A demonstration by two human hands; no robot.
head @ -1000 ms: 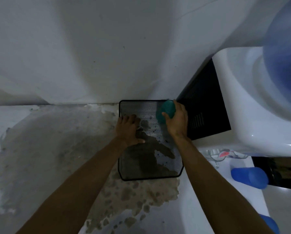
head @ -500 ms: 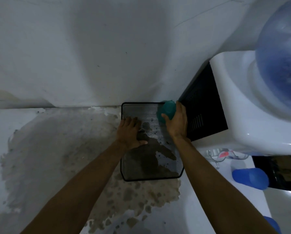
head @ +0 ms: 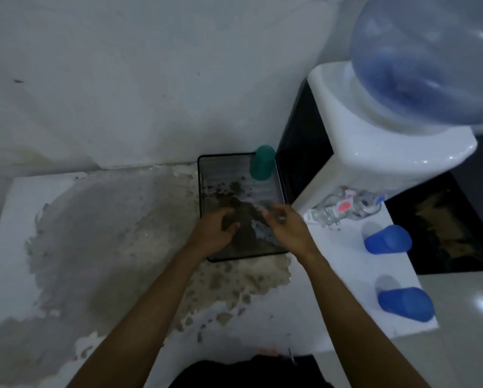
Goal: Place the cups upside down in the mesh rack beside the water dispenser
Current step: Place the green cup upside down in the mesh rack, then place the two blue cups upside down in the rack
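Observation:
A teal cup (head: 261, 163) stands upside down in the far right corner of the black mesh rack (head: 223, 170), against the water dispenser (head: 374, 152). My right hand (head: 286, 224) hovers over the rack's near right part, fingers loosely apart, holding nothing. Over the rack's near left part is my left hand (head: 215, 232), fingers curled and empty. Two blue cups lie on their sides on the white counter to the right: one (head: 387, 238) below the taps, the other (head: 405, 303) nearer to me.
The dispenser carries a large blue bottle (head: 427, 63) and has taps (head: 346, 207) at its front. A white wall rises right behind the rack. The counter (head: 24, 208) left of the rack has a big worn, stained patch. A dark gap lies right of the counter.
My right hand let go of the teal cup, which now stands in the rack's far corner, and drew back toward me. My left hand also slid back along the rack.

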